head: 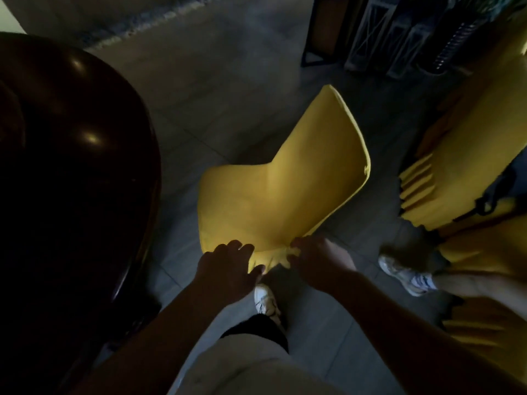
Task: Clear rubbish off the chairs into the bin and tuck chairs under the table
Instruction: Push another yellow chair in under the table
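Observation:
A yellow plastic chair (273, 195) stands on the floor in front of me, its bare seat toward me and its backrest angled away to the right. No rubbish shows on the seat. My left hand (228, 269) lies over the seat's front edge with fingers apart and the thumb below the lip. My right hand (316, 260) is curled on the same edge, fingers hooked over it. A dark, glossy round table (71, 166) fills the left side, its rim close to the chair's left side. No bin is in view.
A stack of yellow chairs (470, 166) stands at the right. A trouser leg and white shoe (405, 275) are beside it. My own white shoe (265, 300) is just under the seat edge. Dark-framed furniture (370, 32) lines the far wall; grey tiled floor (214, 81) lies beyond the chair.

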